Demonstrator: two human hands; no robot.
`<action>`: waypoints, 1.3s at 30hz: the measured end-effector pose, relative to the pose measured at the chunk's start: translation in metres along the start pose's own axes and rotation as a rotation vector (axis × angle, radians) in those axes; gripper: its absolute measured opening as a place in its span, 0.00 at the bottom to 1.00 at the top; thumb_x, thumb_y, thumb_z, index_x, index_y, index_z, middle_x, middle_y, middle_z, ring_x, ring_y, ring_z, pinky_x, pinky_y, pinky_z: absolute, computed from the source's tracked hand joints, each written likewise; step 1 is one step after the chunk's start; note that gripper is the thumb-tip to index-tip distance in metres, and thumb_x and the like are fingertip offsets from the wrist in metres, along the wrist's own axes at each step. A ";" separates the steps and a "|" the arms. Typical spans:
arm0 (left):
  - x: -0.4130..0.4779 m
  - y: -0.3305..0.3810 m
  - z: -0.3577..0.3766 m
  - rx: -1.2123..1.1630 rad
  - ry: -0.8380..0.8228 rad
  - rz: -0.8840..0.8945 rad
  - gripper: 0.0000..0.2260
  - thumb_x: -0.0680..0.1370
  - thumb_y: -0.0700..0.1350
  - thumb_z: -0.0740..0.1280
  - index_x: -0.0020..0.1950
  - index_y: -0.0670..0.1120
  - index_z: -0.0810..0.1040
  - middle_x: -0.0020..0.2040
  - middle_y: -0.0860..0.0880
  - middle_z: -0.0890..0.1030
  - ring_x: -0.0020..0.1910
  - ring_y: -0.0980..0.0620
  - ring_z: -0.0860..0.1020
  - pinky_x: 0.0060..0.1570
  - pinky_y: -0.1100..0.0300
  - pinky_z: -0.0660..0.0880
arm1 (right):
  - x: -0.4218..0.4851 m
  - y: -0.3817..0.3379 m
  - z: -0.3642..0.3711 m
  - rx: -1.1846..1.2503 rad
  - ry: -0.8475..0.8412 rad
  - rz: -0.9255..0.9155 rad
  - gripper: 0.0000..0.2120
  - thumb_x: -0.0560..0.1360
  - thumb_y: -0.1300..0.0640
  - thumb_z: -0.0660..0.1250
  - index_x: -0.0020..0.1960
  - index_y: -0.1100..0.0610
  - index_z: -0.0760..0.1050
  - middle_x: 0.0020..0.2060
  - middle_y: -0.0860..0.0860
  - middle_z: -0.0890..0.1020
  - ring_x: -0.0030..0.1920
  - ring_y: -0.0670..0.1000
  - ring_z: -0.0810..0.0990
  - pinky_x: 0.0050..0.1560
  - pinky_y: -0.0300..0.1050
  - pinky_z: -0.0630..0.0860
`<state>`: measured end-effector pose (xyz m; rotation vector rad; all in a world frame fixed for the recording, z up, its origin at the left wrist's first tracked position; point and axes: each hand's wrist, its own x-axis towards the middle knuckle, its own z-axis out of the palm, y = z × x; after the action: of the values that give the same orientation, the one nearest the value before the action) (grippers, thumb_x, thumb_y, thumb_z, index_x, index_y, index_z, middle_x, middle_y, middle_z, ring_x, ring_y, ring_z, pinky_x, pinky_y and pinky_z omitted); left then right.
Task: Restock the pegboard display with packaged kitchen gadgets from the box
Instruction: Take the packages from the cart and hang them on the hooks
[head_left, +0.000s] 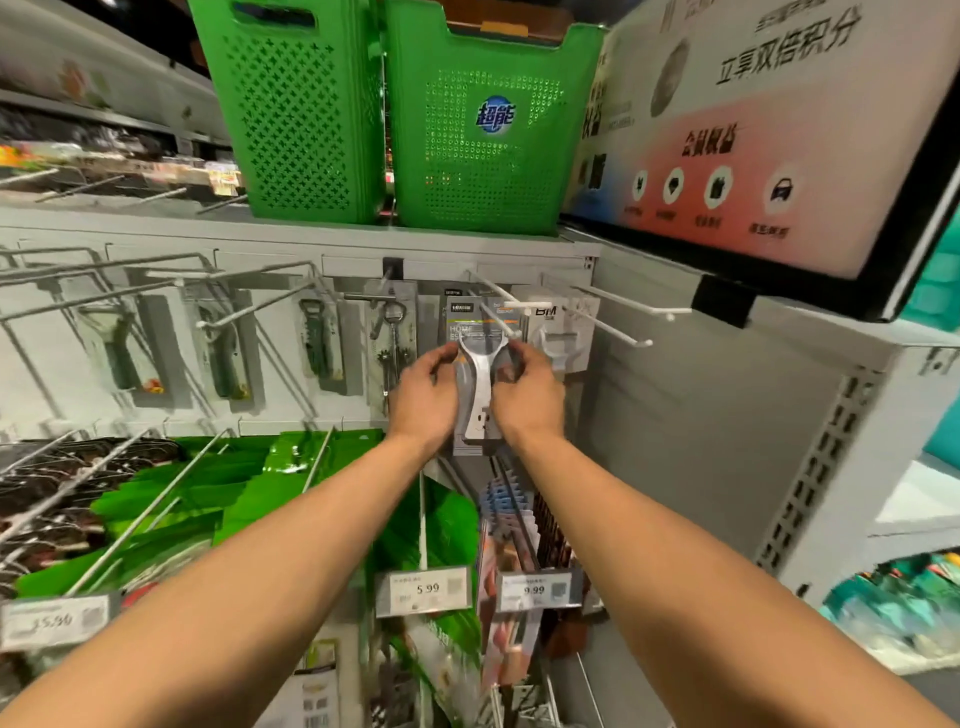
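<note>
A flat carded package holding a white Y-shaped peeler (479, 387) hangs upright at the middle of the grey pegboard wall (701, 415), its top level with a white wire peg (498, 317); whether the card's hole is on the peg cannot be told. Its grey card reads "HOME ES…", the rest hidden. The left hand (423, 397) grips the package's left edge, fingers curled onto it, and the right hand (527, 397) grips the right edge the same way, so both are clamped on the pack. Just right of it hangs a clear pack marked "BM" (558, 332); further right two bare white pegs (623, 317) stick out. To the left along the same row hang a packaged corkscrew (392, 332) and blurred packs of dark-handled bottle openers and peelers (223, 353). Below, near the forearms, two price tags read "5.99" (423, 592) and "9.99" (537, 591); a third at the near left (54, 621) is too smeared to read surely. Bright green flat packs (218, 493) fill the lower left pegs. On the shelf top above stand two green perforated plastic baskets (493, 135), the right one with a round blue badge of two Chinese characters. At the upper right leans a white and pink promotional sign (753, 130) with Chinese text, "立享双倍积分", over four small round icons
</note>
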<state>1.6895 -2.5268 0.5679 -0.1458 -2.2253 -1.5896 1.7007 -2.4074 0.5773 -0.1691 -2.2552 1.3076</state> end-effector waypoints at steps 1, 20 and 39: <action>0.010 -0.003 0.002 0.011 -0.013 -0.003 0.18 0.87 0.42 0.57 0.74 0.48 0.78 0.68 0.49 0.82 0.66 0.51 0.79 0.69 0.61 0.72 | 0.009 0.002 0.007 0.001 -0.009 0.003 0.21 0.79 0.61 0.62 0.70 0.49 0.76 0.58 0.55 0.84 0.59 0.61 0.81 0.59 0.47 0.77; 0.081 -0.027 0.016 0.007 -0.122 -0.129 0.19 0.88 0.49 0.54 0.72 0.42 0.76 0.70 0.38 0.79 0.70 0.38 0.76 0.65 0.54 0.70 | 0.056 -0.003 0.048 -0.142 -0.038 0.157 0.15 0.82 0.59 0.60 0.65 0.60 0.78 0.59 0.59 0.83 0.61 0.61 0.80 0.59 0.44 0.76; -0.218 0.010 0.111 -0.151 -0.707 -0.193 0.10 0.79 0.51 0.63 0.41 0.48 0.77 0.43 0.42 0.84 0.45 0.38 0.83 0.51 0.50 0.80 | -0.229 0.107 -0.163 -0.149 0.245 0.460 0.13 0.80 0.54 0.64 0.60 0.56 0.82 0.54 0.57 0.86 0.57 0.59 0.83 0.60 0.48 0.77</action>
<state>1.8628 -2.3890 0.4638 -0.6410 -2.6842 -2.0453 1.9611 -2.3069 0.4665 -0.8961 -2.1712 1.2487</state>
